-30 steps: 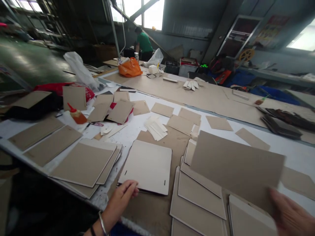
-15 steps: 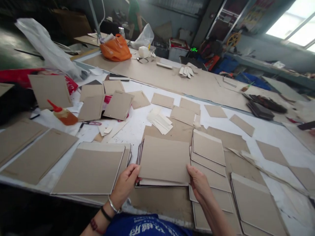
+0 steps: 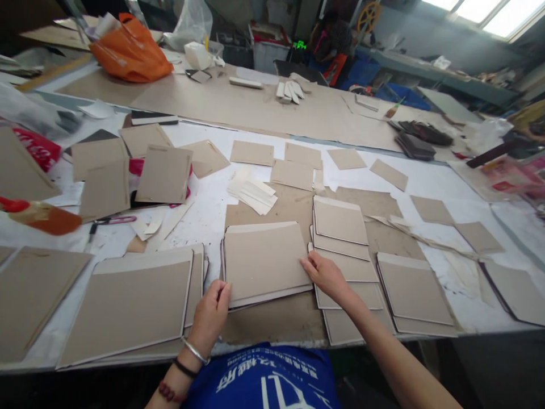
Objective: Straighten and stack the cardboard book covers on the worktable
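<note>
A grey cardboard sheet (image 3: 264,258) lies on top of a thin stack of boards on the table in front of me. My left hand (image 3: 210,315) is curled round the stack's near left corner, fingers closed on its edge. My right hand (image 3: 326,275) presses on the sheet's right edge with the fingers together and bent. To the right lies an overlapping row of similar grey boards (image 3: 340,221). A larger pile of boards (image 3: 131,301) sits to the left.
Many loose cardboard pieces (image 3: 164,173) cover the white table (image 3: 213,210). White paper strips (image 3: 253,196), scissors (image 3: 108,220), a glue bottle (image 3: 40,216) and an orange bag (image 3: 128,51) lie farther off. Another board stack (image 3: 415,292) sits at the right front.
The grey sheet, carried in from the right by my right hand, has been laid on the stack. Both hands now hold its sides. The camera has tilted down.
</note>
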### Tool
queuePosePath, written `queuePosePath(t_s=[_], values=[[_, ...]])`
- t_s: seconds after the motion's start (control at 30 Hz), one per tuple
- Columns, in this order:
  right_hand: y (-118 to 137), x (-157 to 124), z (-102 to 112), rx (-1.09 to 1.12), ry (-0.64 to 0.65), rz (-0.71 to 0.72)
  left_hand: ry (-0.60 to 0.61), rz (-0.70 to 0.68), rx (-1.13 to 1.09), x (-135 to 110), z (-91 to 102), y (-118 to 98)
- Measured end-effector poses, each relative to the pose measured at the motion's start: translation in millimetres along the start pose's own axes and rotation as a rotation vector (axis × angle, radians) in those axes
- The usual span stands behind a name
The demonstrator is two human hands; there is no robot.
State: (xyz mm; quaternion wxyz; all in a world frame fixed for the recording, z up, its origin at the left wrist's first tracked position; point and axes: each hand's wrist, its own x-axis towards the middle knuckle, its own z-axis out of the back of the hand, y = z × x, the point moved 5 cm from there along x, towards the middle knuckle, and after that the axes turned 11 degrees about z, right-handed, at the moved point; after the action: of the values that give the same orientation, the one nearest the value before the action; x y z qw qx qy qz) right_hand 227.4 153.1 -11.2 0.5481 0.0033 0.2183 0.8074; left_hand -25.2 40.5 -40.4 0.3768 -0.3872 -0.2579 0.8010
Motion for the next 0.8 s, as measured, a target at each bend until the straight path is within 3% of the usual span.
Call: queuePosePath(t_s=[0.3, 0.8], values=[[-6.2, -5.1, -12.0, -0.11, 0.078, 0.01, -0.024, -0.023, 0.152, -3.0, -8.4, 3.0], [-11.8, -2.8, -21.7, 0.012, 0.031, 0.085, 0.031, 0.005, 0.201, -0.1, -10.3, 0.9]])
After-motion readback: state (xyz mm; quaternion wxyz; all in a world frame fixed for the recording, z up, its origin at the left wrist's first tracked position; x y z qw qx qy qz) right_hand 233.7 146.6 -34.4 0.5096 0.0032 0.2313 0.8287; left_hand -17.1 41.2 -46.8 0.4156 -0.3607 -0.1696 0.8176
